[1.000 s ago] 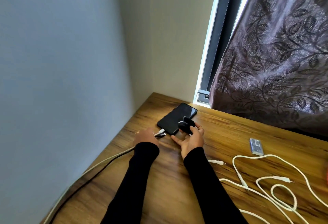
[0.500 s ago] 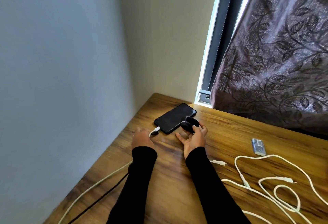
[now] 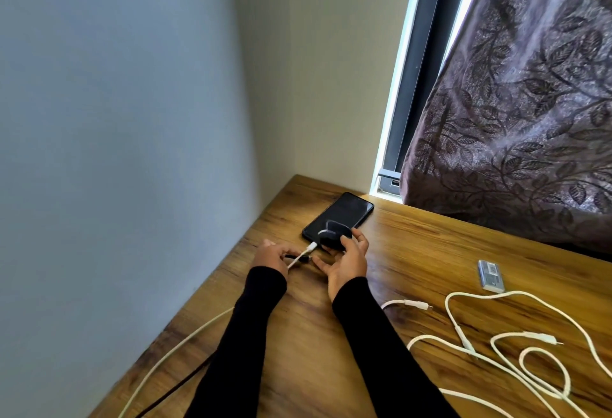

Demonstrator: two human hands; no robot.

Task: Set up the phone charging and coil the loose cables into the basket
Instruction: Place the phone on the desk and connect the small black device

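- The table (image 3: 414, 252) is wood-grained, set into a corner between a wall (image 3: 116, 119) and a window edge with a dark leaf-patterned curtain (image 3: 530, 103).
- White cables (image 3: 516, 344) lie in loose loops on the table's right side, uncoiled, with several plugs showing.
- The phone (image 3: 344, 212) is black and glossy, screen dark, lying flat near the far corner, its near end toward the hands.
- A white cable (image 3: 172, 351) and a black cable (image 3: 178, 388) run up the left table edge to the left hand.
- The right hand (image 3: 347, 262) curls its fingers round a dark round puck (image 3: 334, 235) (what it is I cannot tell) over the phone's near end.
- The left hand (image 3: 270, 257) pinches the white and black cables just behind their plugs; the white plug (image 3: 311, 246) is at the phone's bottom edge.
- A small grey box (image 3: 490, 276) lies near the loops.
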